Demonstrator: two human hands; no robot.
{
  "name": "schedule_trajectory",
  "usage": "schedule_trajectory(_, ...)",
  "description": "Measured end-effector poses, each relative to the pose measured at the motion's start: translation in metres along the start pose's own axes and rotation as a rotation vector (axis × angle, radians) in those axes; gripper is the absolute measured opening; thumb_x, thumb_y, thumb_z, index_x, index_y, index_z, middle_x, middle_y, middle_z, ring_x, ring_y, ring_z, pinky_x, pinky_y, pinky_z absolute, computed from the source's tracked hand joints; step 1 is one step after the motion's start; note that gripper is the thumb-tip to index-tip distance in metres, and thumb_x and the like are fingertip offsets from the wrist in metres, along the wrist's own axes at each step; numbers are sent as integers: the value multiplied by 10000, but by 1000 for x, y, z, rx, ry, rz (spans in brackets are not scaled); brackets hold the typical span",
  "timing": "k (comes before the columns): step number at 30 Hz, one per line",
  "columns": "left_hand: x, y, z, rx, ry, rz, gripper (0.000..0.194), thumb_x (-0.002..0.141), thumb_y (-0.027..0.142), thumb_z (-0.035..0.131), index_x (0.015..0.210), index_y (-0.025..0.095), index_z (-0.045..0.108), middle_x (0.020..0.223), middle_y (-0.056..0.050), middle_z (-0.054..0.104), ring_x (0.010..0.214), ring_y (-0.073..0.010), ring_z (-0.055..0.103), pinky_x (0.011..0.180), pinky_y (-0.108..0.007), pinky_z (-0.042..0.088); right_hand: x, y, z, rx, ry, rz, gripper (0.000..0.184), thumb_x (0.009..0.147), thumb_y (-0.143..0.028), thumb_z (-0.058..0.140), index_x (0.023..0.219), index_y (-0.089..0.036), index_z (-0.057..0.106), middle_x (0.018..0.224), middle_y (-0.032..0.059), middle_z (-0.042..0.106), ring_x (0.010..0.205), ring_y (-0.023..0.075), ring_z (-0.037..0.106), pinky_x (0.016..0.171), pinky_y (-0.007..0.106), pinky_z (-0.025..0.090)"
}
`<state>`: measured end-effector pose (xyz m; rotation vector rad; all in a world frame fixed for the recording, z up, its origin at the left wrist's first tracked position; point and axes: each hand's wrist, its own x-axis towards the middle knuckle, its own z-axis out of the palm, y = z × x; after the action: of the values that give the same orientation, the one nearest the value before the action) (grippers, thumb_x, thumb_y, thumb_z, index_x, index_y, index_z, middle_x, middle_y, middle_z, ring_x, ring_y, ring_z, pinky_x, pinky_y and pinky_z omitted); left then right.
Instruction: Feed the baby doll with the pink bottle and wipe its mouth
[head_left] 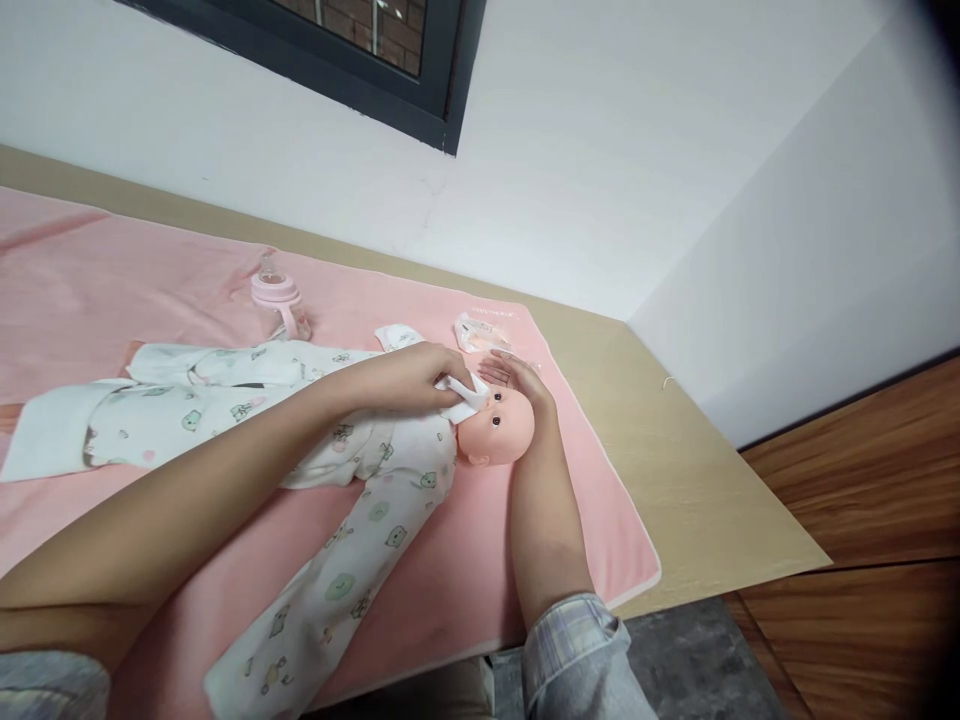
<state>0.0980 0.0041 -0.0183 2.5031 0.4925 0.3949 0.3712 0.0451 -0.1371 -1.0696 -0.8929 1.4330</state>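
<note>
A baby doll (496, 428) in white patterned pajamas (420, 460) lies on its back, head to the right. My left hand (416, 378) reaches across its chest and pinches a white wipe or cloth (466, 400) against the lower face, hiding the doll's mouth and chin. Behind the crown of the head curves my right wrist. My right hand (525, 378) rests on the far side of the head with its fingers stretched out and nothing in them; whether the fingers touch the head I cannot tell.
The doll lies on a pink blanket (480, 560) spread over a wooden table (675, 480). Beyond its legs stands a pink-topped baby bottle (277, 290). A small clear plastic packet (478, 334) is just past my right fingers. A white wall (525, 200) with a dark-framed window (435, 110) borders the table.
</note>
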Motion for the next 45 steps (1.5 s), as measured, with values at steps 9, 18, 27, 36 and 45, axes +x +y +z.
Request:
schedule_trajectory(9,1,7,8,114,43,-66,185,772,240,563,872,195,712,864,-20,697,770,-208,627,673,-258,430,-1,-1,2,-2,10,3,257,819,-325,672,1043,-211,621,1032,63,728,1019,200,693,1053,392,501)
schedule_trajectory(18,1,3,6,195,72,-86,165,780,254,570,851,194,707,831,-29,681,737,-217,621,657,-267,421,3,3,-1,-5,-9,-21,236,805,-333,685,1007,-225,623,1007,51,733,1015,196,692,1055,400,497)
schedule_trajectory(27,2,2,6,226,86,-91,187,797,268,546,860,193,705,814,-27,678,717,-214,613,641,-264,400,6,4,-4,6,-30,-18,257,802,-336,687,1024,-219,630,1017,52,732,1009,200,696,1054,401,500)
schedule_trajectory(36,2,-3,8,226,148,-80,209,815,252,539,925,182,702,918,-38,697,830,-233,630,647,-267,398,4,2,-2,-8,-18,-8,273,787,-336,698,1030,-230,632,1061,54,725,1050,203,680,1046,410,501)
schedule_trajectory(45,5,2,14,200,202,-59,177,837,189,572,922,210,726,959,-9,679,892,-203,619,711,-261,395,4,4,-2,7,14,-21,253,791,-314,689,1023,-221,644,978,33,739,980,184,695,1011,370,520)
